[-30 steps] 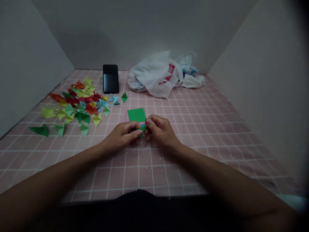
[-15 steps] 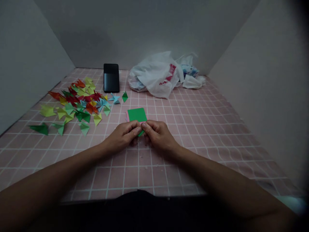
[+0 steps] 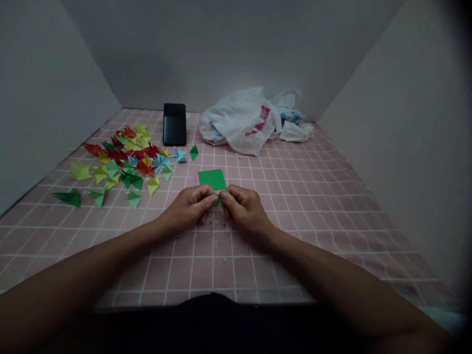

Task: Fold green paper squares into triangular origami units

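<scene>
Between my two hands is a small piece of folded green paper [image 3: 217, 200], mostly hidden by the fingers. My left hand [image 3: 194, 204] pinches it from the left, thumb on top. From the right, my right hand [image 3: 242, 206] grips it with thumb and curled forefinger, and the fingertips of both hands nearly meet. Just beyond them lies a stack of square paper sheets [image 3: 212, 179], green on top with a pink edge showing on the left. Farther left, several folded paper pieces [image 3: 129, 178] in green, yellow, red, orange and blue are spread over the cloth.
A black phone [image 3: 174, 125] lies at the back, left of a crumpled white plastic bag [image 3: 239, 120] with red print. One green folded piece [image 3: 193, 152] sits apart near the phone. Walls enclose the pink checked tablecloth [image 3: 313, 236] on three sides.
My view has shifted slightly, so everything sits a little lower and to the right. Less of the green paper shows between my fingers; both hands keep their pinch on it.
</scene>
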Demonstrator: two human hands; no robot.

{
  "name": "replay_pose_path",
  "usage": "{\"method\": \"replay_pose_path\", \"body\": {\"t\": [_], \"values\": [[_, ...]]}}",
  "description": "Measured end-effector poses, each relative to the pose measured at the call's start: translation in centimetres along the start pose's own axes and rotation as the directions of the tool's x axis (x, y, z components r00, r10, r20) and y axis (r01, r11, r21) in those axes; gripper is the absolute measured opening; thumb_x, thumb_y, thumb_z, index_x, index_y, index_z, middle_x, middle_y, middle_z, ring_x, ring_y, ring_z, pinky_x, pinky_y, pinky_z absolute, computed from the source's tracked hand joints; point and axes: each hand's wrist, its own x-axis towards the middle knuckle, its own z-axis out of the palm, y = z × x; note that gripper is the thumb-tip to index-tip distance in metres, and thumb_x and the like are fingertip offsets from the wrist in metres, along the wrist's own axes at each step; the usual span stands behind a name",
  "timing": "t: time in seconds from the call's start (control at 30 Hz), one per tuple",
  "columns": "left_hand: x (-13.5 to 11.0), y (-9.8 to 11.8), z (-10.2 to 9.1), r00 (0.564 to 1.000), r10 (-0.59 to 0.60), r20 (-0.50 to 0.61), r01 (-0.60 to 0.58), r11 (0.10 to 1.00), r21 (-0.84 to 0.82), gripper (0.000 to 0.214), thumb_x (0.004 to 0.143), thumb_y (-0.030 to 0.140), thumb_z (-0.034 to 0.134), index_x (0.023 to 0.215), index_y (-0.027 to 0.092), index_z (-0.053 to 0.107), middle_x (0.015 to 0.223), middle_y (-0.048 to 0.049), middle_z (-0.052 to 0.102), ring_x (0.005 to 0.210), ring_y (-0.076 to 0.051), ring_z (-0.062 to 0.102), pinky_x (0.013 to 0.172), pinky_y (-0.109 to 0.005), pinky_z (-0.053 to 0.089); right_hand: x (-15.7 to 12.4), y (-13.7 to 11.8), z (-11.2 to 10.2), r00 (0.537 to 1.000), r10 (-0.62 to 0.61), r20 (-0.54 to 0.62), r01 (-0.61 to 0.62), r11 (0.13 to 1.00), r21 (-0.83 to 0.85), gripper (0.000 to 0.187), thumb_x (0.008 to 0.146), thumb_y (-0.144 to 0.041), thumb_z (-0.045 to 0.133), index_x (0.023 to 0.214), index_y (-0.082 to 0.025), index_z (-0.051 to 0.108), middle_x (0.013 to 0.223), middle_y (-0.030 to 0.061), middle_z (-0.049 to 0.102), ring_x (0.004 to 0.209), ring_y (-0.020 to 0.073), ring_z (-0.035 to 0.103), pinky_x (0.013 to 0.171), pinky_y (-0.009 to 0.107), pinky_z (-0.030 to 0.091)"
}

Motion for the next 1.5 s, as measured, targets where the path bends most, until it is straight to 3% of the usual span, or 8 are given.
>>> {"method": "replay_pose_path", "body": {"t": [0.27, 0.43, 0.57, 0.67, 0.87, 1.13, 1.37, 1.5], "values": [[0.0, 0.3, -0.2, 0.999, -0.022, -0.044, 0.021, 1.0, -0.018, 0.038, 0.094, 0.049, 0.055, 0.07, 0.02, 0.051, 0.048, 0.0062, 0.05, 0.042, -0.009, 0.043, 0.045, -0.021, 0.032, 0.4, 0.8, 0.3, 0.987, 0.064, 0.149, -0.097, 0.969, 0.228, 0.033, 0.095, -0.05, 0.06, 0.079, -0.023, 0.049, 0.059, -0.0054, 0.053, 0.048, 0.011, 0.045, 0.048, 0.025, 0.035], [0.0, 0.2, 0.0, 0.998, -0.006, -0.067, 0.007, 1.0, 0.015, 0.04, 0.096, 0.05, 0.053, 0.069, 0.021, 0.049, 0.05, 0.0062, 0.051, 0.042, -0.01, 0.047, 0.045, -0.022, 0.036, 0.2, 0.4, 0.5, 0.99, 0.116, 0.081, -0.127, 0.983, 0.136, 0.038, 0.097, -0.048, 0.054, 0.069, -0.023, 0.05, 0.055, -0.0035, 0.05, 0.051, 0.0124, 0.046, 0.05, 0.025, 0.035], [0.3, -0.1, 0.0, 0.997, -0.077, -0.002, 0.076, 0.992, -0.099, 0.045, 0.097, 0.056, 0.049, 0.07, 0.02, 0.052, 0.052, 0.0047, 0.053, 0.043, -0.009, 0.048, 0.044, -0.021, 0.036, 0.4, 0.4, 0.3, 0.99, 0.135, 0.045, -0.139, 0.983, 0.119, 0.041, 0.098, -0.049, 0.053, 0.067, -0.022, 0.05, 0.055, -0.0029, 0.05, 0.051, 0.0124, 0.046, 0.051, 0.026, 0.035], [0.4, -0.4, 0.1, 0.994, -0.101, 0.042, 0.106, 0.978, -0.178, 0.039, 0.091, 0.053, 0.059, 0.072, 0.02, 0.051, 0.055, 0.0051, 0.053, 0.044, -0.009, 0.049, 0.045, -0.021, 0.037, 0.5, 0.6, 0.0, 0.99, 0.143, 0.019, -0.144, 0.984, 0.109, 0.043, 0.099, -0.05, 0.053, 0.066, -0.022, 0.05, 0.054, -0.0028, 0.05, 0.051, 0.0123, 0.045, 0.05, 0.026, 0.034], [0.3, -0.6, 0.1, 0.993, -0.112, 0.021, 0.114, 0.983, -0.145, 0.03, 0.09, 0.042, 0.06, 0.072, 0.022, 0.047, 0.053, 0.0077, 0.047, 0.043, -0.008, 0.042, 0.043, -0.02, 0.032, 0.7, 0.9, -0.3, 0.984, 0.133, 0.118, -0.158, 0.961, 0.227, 0.039, 0.098, -0.054, 0.053, 0.077, -0.022, 0.054, 0.062, -0.0029, 0.053, 0.052, 0.0113, 0.046, 0.051, 0.026, 0.036], [0.4, -0.3, -0.4, 0.997, -0.043, 0.066, 0.048, 0.996, -0.08, 0.032, 0.097, 0.042, 0.053, 0.074, 0.02, 0.057, 0.056, 0.0033, 0.056, 0.051, -0.01, 0.051, 0.052, -0.023, 0.039, 0.7, 0.4, -0.7, 0.989, 0.074, 0.129, -0.076, 0.997, 0.011, 0.033, 0.096, -0.036, 0.053, 0.067, -0.022, 0.05, 0.058, -0.003, 0.05, 0.056, 0.0113, 0.044, 0.054, 0.027, 0.035], [0.3, -0.4, -0.3, 0.995, -0.066, -0.07, 0.057, 0.99, -0.131, 0.031, 0.096, 0.041, 0.055, 0.075, 0.018, 0.059, 0.052, 0.005, 0.056, 0.047, -0.009, 0.049, 0.049, -0.022, 0.037, 0.7, 0.9, -0.3, 0.964, 0.2, 0.173, -0.254, 0.885, 0.39, 0.037, 0.098, -0.053, 0.054, 0.08, -0.021, 0.053, 0.062, -0.0041, 0.057, 0.046, 0.0087, 0.048, 0.046, 0.023, 0.036], [0.4, -0.6, -0.4, 0.997, -0.082, -0.016, 0.078, 0.982, -0.171, 0.029, 0.095, 0.039, 0.058, 0.075, 0.018, 0.059, 0.055, 0.0049, 0.057, 0.049, -0.009, 0.051, 0.05, -0.02, 0.038, 0.8, 0.9, -0.3, 0.959, 0.232, 0.16, -0.277, 0.881, 0.383, 0.034, 0.093, -0.048, 0.064, 0.076, -0.021, 0.053, 0.059, -0.0052, 0.055, 0.045, 0.0072, 0.043, 0.044, 0.021, 0.034]]}}
